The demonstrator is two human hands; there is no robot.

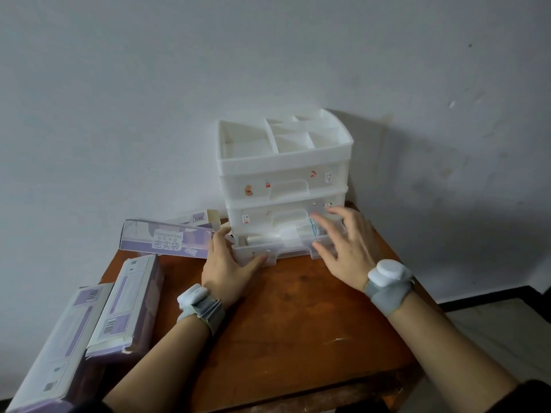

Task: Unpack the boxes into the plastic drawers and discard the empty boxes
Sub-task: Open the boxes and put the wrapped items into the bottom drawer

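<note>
Drawer: the clear plastic bottom drawer (pixel 286 248) sits pulled out on the brown wooden surface (pixel 298 308).
Feel: probably light, slippery; push its front.
Hands: left hand (pixel 226 260) touches the drawer front; right hand (pixel 346 245) is spread, holding nothing.
Boxes: purple cardboard boxes (pixel 125 305) lie left.

A brown wooden counter (pixel 298 317) is carrying a white plastic drawer unit (pixel 284 186) just beyond both hands. Purple boxes are lying left of the left hand (pixel 226 263): one (pixel 167 238) beside the unit, two (pixel 131 302) (pixel 56 347) nearer the edge.
</note>
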